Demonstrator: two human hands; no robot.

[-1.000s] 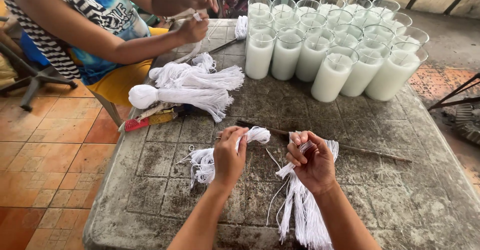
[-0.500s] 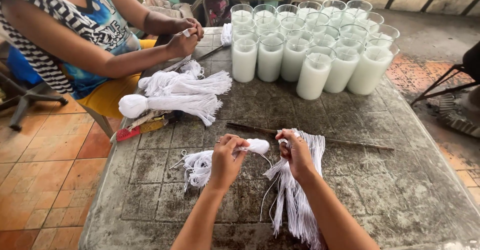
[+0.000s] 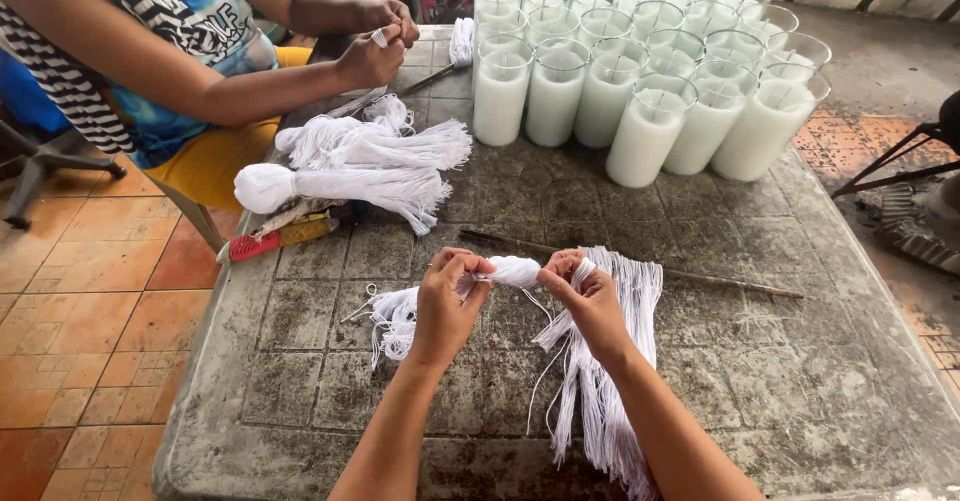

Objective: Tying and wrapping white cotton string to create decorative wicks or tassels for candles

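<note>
My left hand (image 3: 448, 299) grips a small bundle of white wick strings (image 3: 400, 313) with a wrapped knob end (image 3: 514, 271) pointing right. My right hand (image 3: 588, 299) pinches strands at the top of a larger loose bunch of white strings (image 3: 612, 381) that fans down over the table. The two hands are almost touching at the knob end. Both sit above a rough grey table (image 3: 330, 361).
Several glass jars of white wax (image 3: 640, 81) stand at the back. Tied white wick bundles (image 3: 350, 166) lie at the left, beside a red-handled tool (image 3: 262, 243). A thin dark stick (image 3: 700, 279) lies across the table. Another person (image 3: 150, 51) seated at the left works on wicks.
My right hand has shifted left and up until it meets the knob end held by my left hand. The view has tilted slightly. The other person's hands stay together on a wick.
</note>
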